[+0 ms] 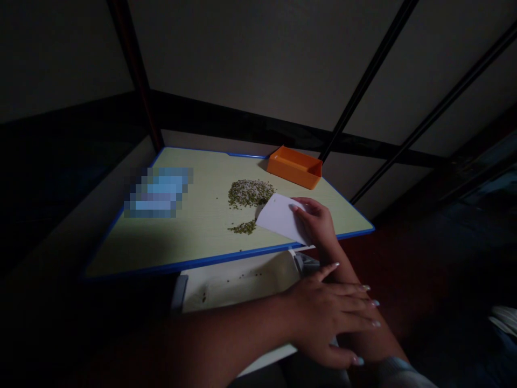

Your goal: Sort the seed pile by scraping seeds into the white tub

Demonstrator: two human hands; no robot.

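Note:
My right hand [319, 222] grips a white card [280, 217] by its right side, and the card's edge rests on the pale green table [169, 237]. Just left of the card lies a small heap of green seeds [243, 228]. A larger pile of seeds [250, 192] sits behind it. My left hand [331, 318] reaches across from the left with fingers stretched out flat, lying over my right forearm. It holds nothing. Under it, a white tray [238, 283] with a few stray seeds sits below the table's near edge.
An orange tray [294, 167] stands at the back right of the table. A blurred bluish patch [159, 191] lies at the left of the table. Dark metal frame bars [363, 81] rise behind the table. The surroundings are dim.

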